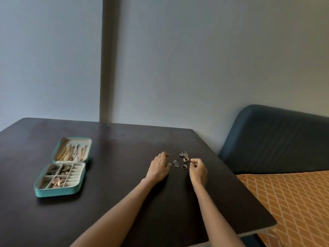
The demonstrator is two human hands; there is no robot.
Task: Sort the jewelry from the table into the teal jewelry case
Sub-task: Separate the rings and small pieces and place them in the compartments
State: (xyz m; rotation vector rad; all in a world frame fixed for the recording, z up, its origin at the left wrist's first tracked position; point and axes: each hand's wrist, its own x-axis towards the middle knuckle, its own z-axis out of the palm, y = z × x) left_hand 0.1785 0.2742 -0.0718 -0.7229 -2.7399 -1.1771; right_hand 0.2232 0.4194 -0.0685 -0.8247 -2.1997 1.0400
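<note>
- The table is lying bare along its near edge, crossed only by the person's two forearms reaching out to the far right part.
- The case is sitting open and flat on the left of the table, well apart from the hands. Its near tray is already holding pieces in several compartments, while the ring rolls look mostly unfilled; its far lid is holding gold chains.
- The left hand is resting palm down just left of the loose pieces, fingers loosely bent and gripping nothing that shows.
- The right hand is hovering just right of them with fingers curled toward the thumb; whether it is pinching something is too small to tell.
- The jewelry, a small cluster of rings and earrings, is lying on the table between the hands.
- Judging by this, sorting is well along but unfinished: roughly half a dozen pieces are waiting to be carried left.
</note>
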